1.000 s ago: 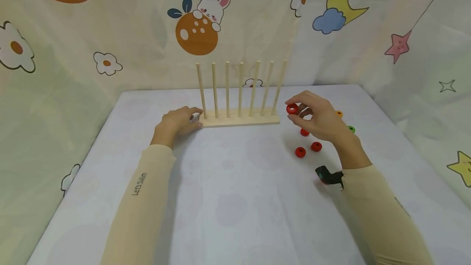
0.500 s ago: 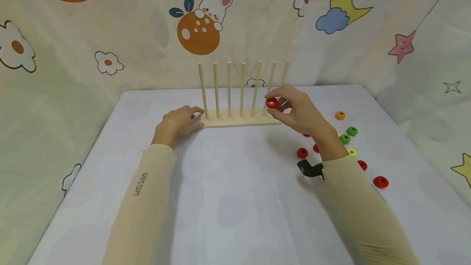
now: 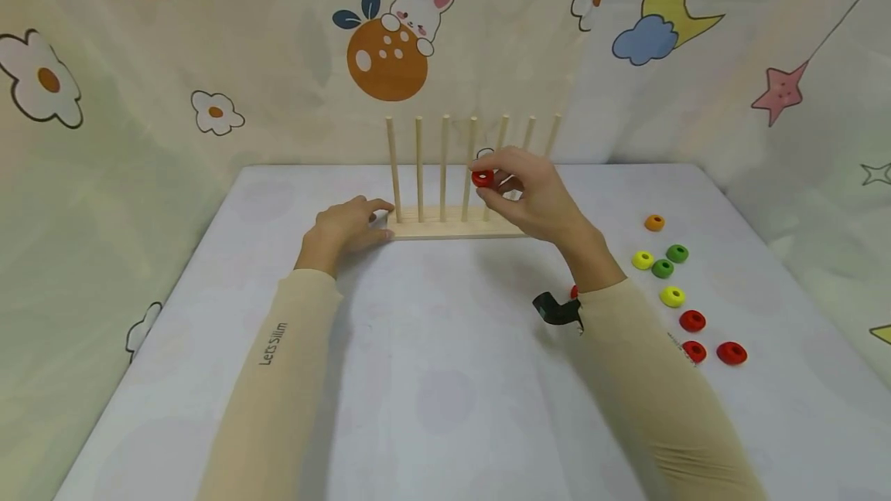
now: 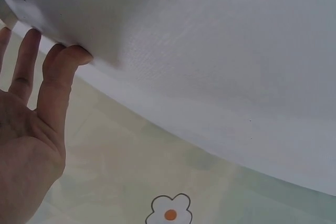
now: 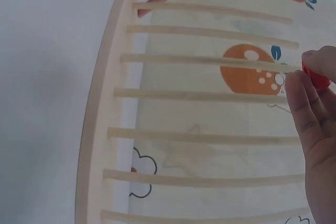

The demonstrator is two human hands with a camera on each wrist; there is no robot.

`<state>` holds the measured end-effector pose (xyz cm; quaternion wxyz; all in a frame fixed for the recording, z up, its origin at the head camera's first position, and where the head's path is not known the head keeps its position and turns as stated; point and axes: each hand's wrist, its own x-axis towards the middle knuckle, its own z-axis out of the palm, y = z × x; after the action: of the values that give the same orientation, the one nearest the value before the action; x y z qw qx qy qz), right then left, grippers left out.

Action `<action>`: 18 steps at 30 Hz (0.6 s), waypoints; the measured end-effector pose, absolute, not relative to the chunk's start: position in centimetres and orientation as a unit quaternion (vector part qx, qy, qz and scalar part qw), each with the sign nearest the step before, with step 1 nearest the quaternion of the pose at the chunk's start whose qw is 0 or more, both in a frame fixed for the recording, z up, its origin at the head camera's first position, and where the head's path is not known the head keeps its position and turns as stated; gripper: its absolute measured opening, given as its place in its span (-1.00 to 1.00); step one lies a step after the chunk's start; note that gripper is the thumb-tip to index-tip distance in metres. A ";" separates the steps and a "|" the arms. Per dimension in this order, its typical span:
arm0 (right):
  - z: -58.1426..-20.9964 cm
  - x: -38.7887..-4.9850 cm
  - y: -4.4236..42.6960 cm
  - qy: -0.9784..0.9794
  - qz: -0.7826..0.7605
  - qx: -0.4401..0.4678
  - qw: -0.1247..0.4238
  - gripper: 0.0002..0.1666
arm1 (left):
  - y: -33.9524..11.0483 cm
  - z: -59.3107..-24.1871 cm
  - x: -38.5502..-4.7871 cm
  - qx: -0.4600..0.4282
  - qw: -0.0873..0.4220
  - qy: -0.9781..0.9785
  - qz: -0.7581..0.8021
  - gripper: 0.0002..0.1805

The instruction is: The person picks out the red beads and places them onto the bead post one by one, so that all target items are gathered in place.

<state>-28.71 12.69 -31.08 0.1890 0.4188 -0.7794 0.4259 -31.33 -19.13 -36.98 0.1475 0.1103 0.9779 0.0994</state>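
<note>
A wooden peg rack (image 3: 445,229) with several upright pegs stands at the back of the table. My left hand (image 3: 341,226) holds the left end of its base, thumb in front and fingers behind. Between thumb and fingertips, my right hand (image 3: 536,195) pinches a red bead (image 3: 477,182) with a hole through it. That hand is raised in front of the rack's right half and hides parts of the right-hand pegs. In the right wrist view, the red bead (image 5: 319,81) is near the upper ends of the pegs. The left wrist view shows the left fingers but not the rack clearly.
On the right of the white table (image 3: 445,377) lie loose beads: an orange bead (image 3: 654,223), yellow ones (image 3: 672,297), green ones (image 3: 677,253) and several red ones (image 3: 692,321). Another red bead is partly behind the right wrist. A printed cloth (image 3: 292,45) hangs behind the table.
My right hand has carried the red bead leftward and slightly up, from beside the rack to in front of its pegs. The left hand stays at the rack's end. More loose beads are uncovered.
</note>
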 end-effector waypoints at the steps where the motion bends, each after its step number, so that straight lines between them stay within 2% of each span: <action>1: -31.0 -28.8 12.3 -0.777 0.429 0.421 0.187 -0.58 | -19.1 -36.9 -31.2 0.109 0.148 0.978 0.100 -0.29; 18: -30.2 -30.3 7.2 -0.759 0.471 0.414 0.176 -0.58 | -19.0 -37.0 -31.5 0.096 0.160 0.977 0.108 -0.30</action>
<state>-30.28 7.25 -30.24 0.1760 0.4139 -0.7591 0.4707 -31.54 -18.99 -37.00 0.1595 0.0959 0.9766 0.1079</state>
